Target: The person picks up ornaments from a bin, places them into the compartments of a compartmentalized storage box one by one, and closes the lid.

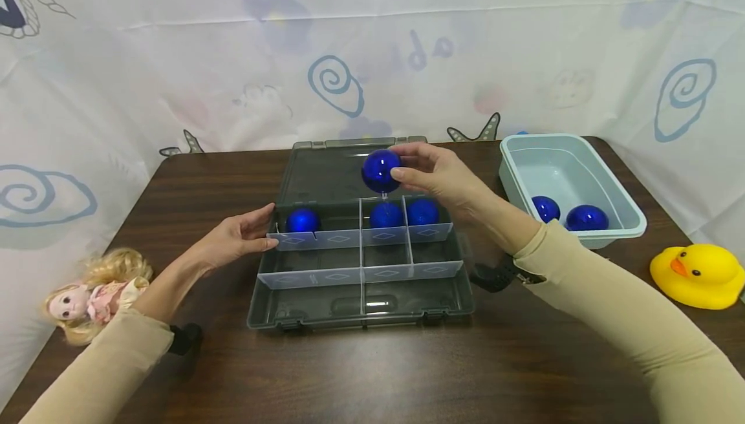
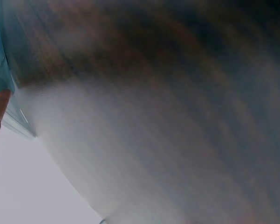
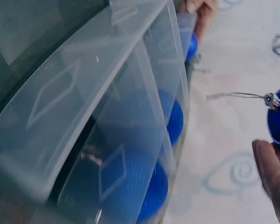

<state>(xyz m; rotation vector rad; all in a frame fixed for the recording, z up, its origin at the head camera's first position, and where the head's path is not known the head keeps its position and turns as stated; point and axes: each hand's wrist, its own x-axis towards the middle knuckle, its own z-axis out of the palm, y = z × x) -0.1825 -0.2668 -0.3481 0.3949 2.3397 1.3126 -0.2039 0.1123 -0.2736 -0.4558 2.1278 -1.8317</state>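
A grey see-through divided box [image 1: 419,301] stands on the table with its lid folded back. Above the back row, my right hand [image 1: 439,175] pinches a shiny blue bauble [image 1: 378,170] between thumb and fingers. Its silver cap and wire loop [image 3: 244,95] point toward the box in the right wrist view. Three blue baubles sit in back compartments: one at the left [image 1: 302,221], one in the middle [image 1: 386,216] and one at the right [image 1: 423,212]. My left hand [image 1: 233,240] rests against the box's left side, fingers extended and thumb tip at the divider.
Back right, a pale blue tub [image 1: 631,220] has two shiny blue baubles [image 1: 586,218] in it. A yellow rubber duck [image 1: 698,275] stands at the right edge, and a blond doll [image 1: 99,298] lies at the left by my forearm. Behind the table hangs a patterned white cloth [image 1: 361,36].
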